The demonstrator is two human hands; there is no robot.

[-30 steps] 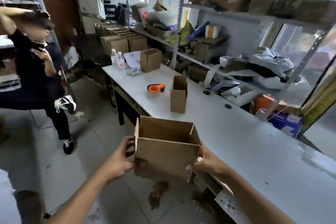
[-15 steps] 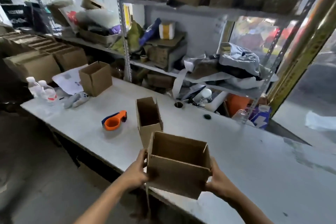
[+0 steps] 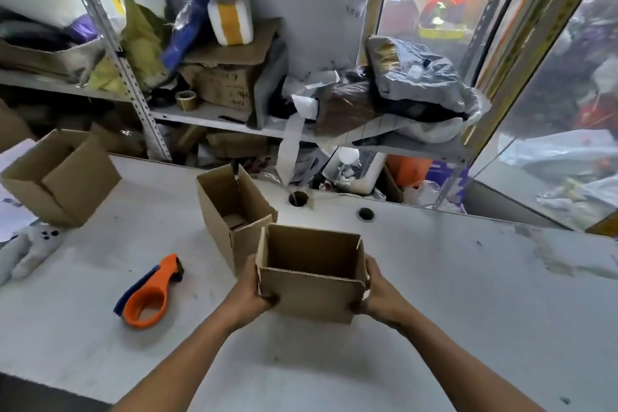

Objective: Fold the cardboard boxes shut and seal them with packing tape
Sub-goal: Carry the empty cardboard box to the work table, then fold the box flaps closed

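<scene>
I hold an open-topped brown cardboard box [image 3: 311, 294] just above the white table [image 3: 468, 311]. My left hand [image 3: 249, 291] grips its left side and my right hand [image 3: 378, 294] grips its right side. Its flaps stand up and the inside looks empty. Right behind it stands a second open box [image 3: 234, 207], taller and narrower. A third open box [image 3: 63, 177] sits tilted at the table's far left. An orange tape dispenser [image 3: 147, 298] lies on the table to the left of my hands.
Metal shelving [image 3: 140, 100] crammed with boxes, bags and a tape roll [image 3: 185, 99] runs behind the table. Two round cable holes [image 3: 365, 213] sit in the tabletop near its back edge. A grey soft toy [image 3: 23, 251] lies at the left edge.
I have turned from the floor side toward the table and brought the held box forward over the tabletop, next to the narrow box. Both hands kept their grip.
</scene>
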